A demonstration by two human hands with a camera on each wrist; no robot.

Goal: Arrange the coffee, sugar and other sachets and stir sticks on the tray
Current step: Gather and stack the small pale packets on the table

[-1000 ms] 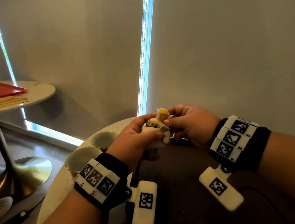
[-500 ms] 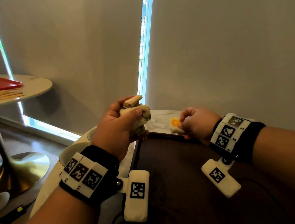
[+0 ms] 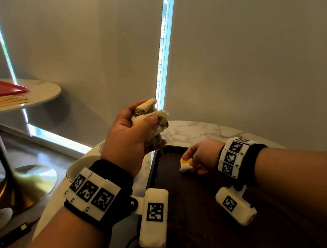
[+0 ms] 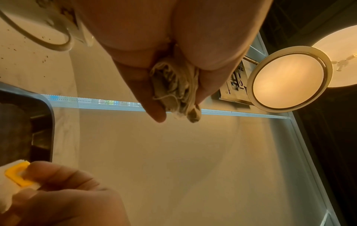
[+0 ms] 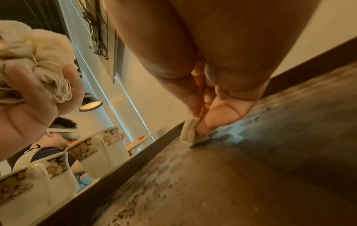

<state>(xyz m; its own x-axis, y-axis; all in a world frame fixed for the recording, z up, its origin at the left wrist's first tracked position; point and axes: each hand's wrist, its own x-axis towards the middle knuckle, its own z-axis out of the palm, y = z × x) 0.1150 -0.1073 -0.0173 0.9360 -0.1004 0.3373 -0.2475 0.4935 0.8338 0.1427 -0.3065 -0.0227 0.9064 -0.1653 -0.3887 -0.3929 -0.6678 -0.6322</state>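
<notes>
Presumably as a reserve, the left hand (image 3: 126, 135) grips a bunch of sachets (image 3: 152, 120) raised over the desk (image 3: 198, 130). To its right and lower, the right hand (image 3: 203, 156) pinches one yellow-marked sachet (image 3: 185, 164), its edge touching the dark tray (image 3: 186, 211), likely to place it.

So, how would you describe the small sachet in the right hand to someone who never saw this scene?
Find the dark tray on the marble table. Near its far left corner, the right hand pinches a white sachet against the tray floor. Unlike the beige bundle in the raised left hand, it has a yellow mark.
</notes>
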